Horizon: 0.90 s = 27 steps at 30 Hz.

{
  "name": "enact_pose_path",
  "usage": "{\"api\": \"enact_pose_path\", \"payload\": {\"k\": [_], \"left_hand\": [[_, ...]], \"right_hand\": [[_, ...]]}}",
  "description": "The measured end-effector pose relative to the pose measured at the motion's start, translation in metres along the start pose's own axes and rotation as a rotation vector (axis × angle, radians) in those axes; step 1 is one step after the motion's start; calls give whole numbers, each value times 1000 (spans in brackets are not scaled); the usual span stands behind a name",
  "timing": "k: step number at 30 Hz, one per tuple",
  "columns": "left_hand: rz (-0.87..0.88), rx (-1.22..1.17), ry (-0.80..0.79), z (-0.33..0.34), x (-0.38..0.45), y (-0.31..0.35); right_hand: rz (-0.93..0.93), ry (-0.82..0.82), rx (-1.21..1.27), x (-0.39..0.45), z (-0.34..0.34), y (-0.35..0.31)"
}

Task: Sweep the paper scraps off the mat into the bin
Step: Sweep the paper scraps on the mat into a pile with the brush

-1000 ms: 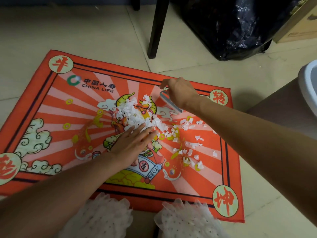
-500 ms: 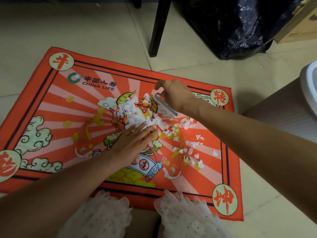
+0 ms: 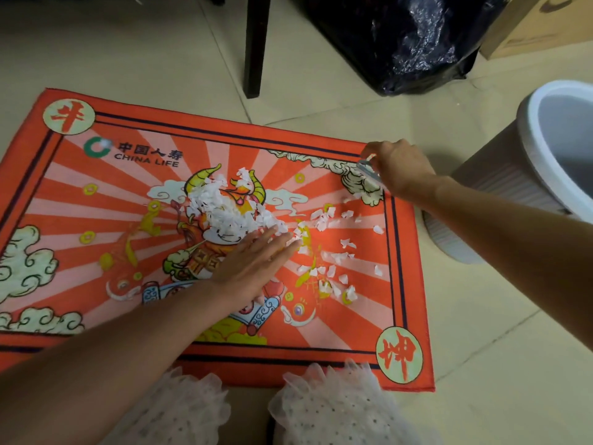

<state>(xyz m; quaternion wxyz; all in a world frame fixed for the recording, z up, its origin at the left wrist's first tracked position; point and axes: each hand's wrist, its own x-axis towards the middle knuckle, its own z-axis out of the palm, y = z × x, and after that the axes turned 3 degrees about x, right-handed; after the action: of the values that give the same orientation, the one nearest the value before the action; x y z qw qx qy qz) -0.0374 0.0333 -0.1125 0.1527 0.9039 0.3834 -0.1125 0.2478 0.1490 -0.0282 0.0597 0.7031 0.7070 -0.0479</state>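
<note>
An orange printed mat [image 3: 96, 194] lies on the tiled floor. A heap of white paper scraps [image 3: 224, 210] sits at its middle, and loose scraps [image 3: 333, 255] are scattered toward the right border. My left hand [image 3: 256, 264] lies flat on the mat, fingers together, with its fingertips touching the heap's right edge. My right hand [image 3: 398, 170] is at the mat's far right corner, closed on a small grey flat tool [image 3: 369, 170] with a scrap at its tip. The grey bin [image 3: 529, 155], with a white liner, stands just right of the mat.
A dark chair leg [image 3: 255, 46] stands behind the mat. A black plastic bag [image 3: 401, 40] and a cardboard box [image 3: 529, 27] are at the back right. White frilly fabric [image 3: 330, 409] over my knees overlaps the mat's near edge.
My right hand has moved with the grey tool from beside the heap out to the mat's far right corner, near the bin. My left hand has stayed at the heap.
</note>
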Motion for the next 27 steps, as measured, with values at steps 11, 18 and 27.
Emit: {"api": "enact_pose_path", "payload": {"k": [11,18,27], "left_hand": [[12,40,-26,-4,16,12],[16,40,-5,-2,16,12],[1,43,-5,1,16,11]], "right_hand": [[10,-17,66,-6,33,-10],[-73,-47,228,-6,25,-46],[-174,-66,329,-10,17,-79]]}}
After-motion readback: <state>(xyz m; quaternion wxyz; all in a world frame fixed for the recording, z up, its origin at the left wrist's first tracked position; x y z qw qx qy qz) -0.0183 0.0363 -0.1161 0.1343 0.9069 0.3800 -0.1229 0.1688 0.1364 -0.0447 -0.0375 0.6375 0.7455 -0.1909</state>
